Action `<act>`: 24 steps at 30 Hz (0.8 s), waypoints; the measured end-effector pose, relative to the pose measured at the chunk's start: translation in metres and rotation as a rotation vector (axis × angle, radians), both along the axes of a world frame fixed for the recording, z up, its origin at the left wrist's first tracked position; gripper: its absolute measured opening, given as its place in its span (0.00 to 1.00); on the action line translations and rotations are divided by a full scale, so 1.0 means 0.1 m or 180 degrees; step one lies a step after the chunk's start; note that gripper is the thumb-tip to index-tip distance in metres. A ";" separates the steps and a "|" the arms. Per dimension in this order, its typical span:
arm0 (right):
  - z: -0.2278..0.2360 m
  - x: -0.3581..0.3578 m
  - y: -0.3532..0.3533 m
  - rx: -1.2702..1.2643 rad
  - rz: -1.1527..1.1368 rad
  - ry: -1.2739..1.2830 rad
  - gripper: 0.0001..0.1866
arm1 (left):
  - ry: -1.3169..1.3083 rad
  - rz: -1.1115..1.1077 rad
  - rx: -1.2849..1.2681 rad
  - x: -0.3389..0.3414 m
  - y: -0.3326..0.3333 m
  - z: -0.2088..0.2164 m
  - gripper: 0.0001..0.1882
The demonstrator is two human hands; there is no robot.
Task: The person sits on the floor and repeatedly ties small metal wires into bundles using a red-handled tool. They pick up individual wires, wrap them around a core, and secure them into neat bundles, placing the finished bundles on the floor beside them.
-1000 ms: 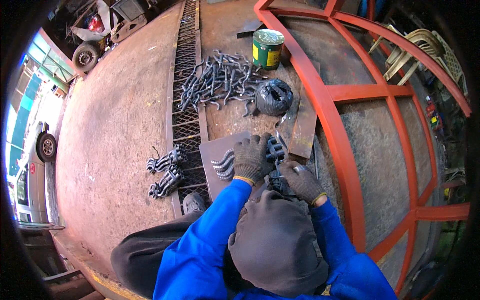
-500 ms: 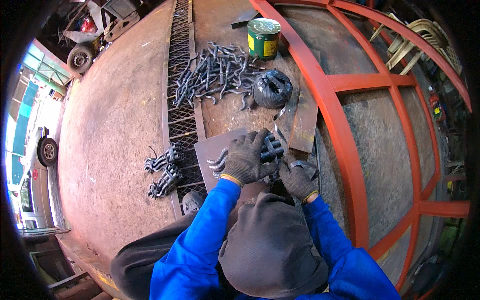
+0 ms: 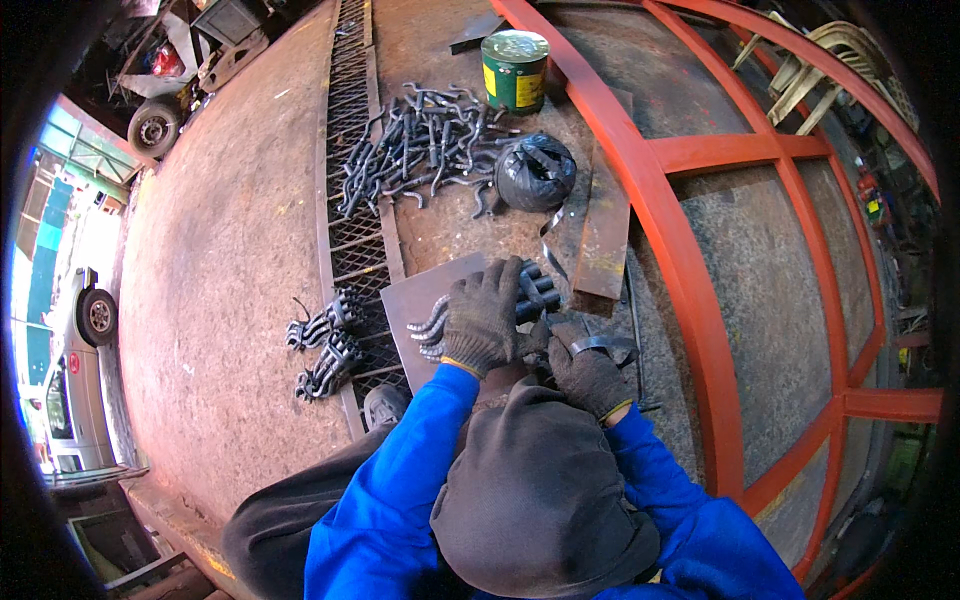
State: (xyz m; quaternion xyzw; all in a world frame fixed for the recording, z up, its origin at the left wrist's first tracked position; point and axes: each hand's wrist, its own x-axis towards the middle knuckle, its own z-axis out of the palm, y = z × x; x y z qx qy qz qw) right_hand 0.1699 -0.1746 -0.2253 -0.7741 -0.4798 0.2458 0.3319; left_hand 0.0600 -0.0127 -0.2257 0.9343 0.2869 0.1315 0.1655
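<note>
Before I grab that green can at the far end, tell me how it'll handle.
The green can stands upright on its flat base, so it probably slides rather than rolls. It looks like rigid metal, likely stiff in the fingers. Its lid is on, so its weight can't be judged.

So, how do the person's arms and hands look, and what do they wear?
Both arms are covered by bright blue long sleeves. The left hand and right hand wear dark grey knitted work gloves with a thin yellow-orange edge at the cuffs. No bare parts show.
</note>
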 end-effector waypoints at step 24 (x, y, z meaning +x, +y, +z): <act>0.72 -0.13 -0.19 -0.0545 -0.0030 0.0653 0.17 | 0.0001 0.0085 0.0104 0.02 -0.01 -0.01 0.42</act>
